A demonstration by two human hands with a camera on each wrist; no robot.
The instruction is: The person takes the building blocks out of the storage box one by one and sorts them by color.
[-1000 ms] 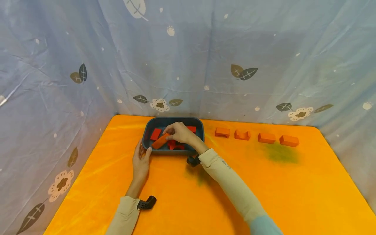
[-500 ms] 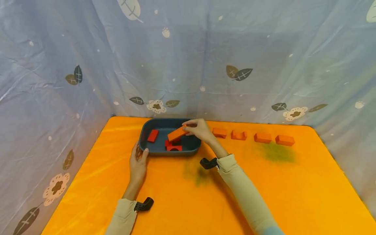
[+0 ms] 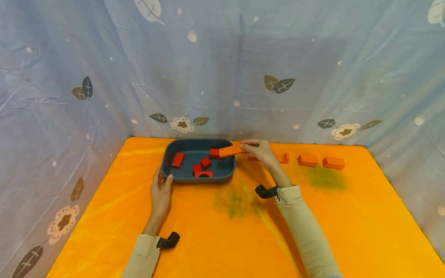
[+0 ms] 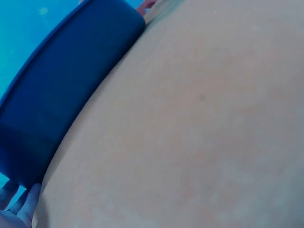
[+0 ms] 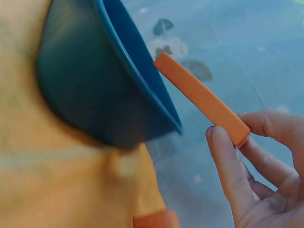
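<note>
Blue-grey curtain (image 3: 208, 69) with flower prints (image 3: 182, 124), yellow-orange tabletop (image 3: 215, 239), blurred green patches (image 3: 326, 178)

Bin (image 3: 198, 180) on table (image 3: 215, 239), loose blocks (image 3: 206, 162) inside, left hand (image 3: 160, 195) at near left corner, held block (image 3: 230, 150) in right hand (image 3: 261, 152) over bin's right end, block row (image 3: 307, 160) on table farther right, curtain (image 3: 208, 69) behind.

Partly Hidden, Partly Cropped

Right of the tray (image 3: 196, 180), the right hand (image 3: 260, 153) partly hides two orange blocks (image 3: 286, 158); the held block (image 3: 230, 150) covers some of the tray's rim; below the tray in the right wrist view, a blurred orange shape (image 5: 157, 220) is cropped.
</note>
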